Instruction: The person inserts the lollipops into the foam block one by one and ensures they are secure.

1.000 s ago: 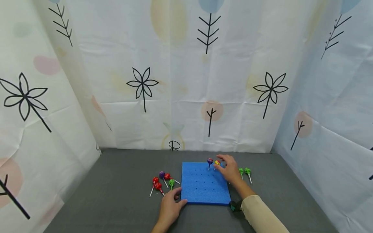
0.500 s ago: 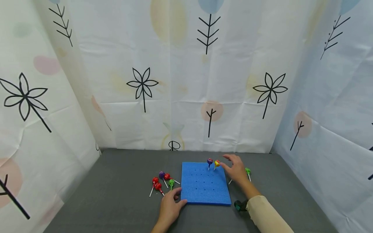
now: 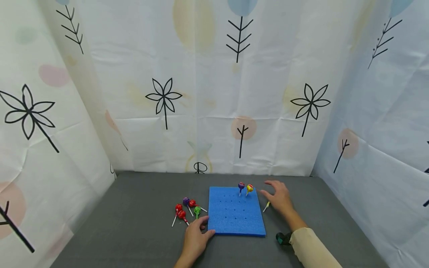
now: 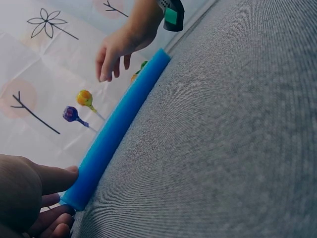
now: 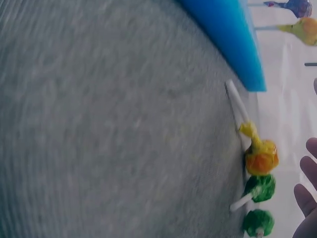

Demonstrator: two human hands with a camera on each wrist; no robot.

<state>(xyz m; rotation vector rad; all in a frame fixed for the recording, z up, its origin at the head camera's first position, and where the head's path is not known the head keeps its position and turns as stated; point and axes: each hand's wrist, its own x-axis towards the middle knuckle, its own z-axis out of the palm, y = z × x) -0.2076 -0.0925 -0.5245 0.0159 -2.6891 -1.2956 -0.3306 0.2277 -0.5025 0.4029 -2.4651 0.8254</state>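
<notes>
A blue foam board (image 3: 231, 225) with rows of small holes lies flat in the head view. At its left front corner my left hand (image 3: 195, 240) grips the edge, thumb in front and fingers at the side. A purple lollipop (image 3: 241, 185) and a yellow lollipop (image 3: 250, 188) stand in the far right holes, sticks down. My right hand (image 3: 280, 197) hovers past the board's right edge, fingers spread and holding nothing. Below it, the right wrist view shows another yellow lollipop (image 5: 262, 157) lying by two green lollipops (image 5: 261, 187); the head view hides most of these.
Left of the board lie red lollipops (image 3: 179, 207), a purple lollipop (image 3: 186, 201) and a green lollipop (image 3: 197, 210). The grey tabletop (image 3: 140, 223) runs back to a printed fabric curtain (image 3: 214, 145). A dark wrist device (image 3: 283, 238) hangs beneath my right wrist.
My right hand has let go of the standing yellow lollipop and moved right, over the loose lollipops beside the board. My left hand and the board stay put.
</notes>
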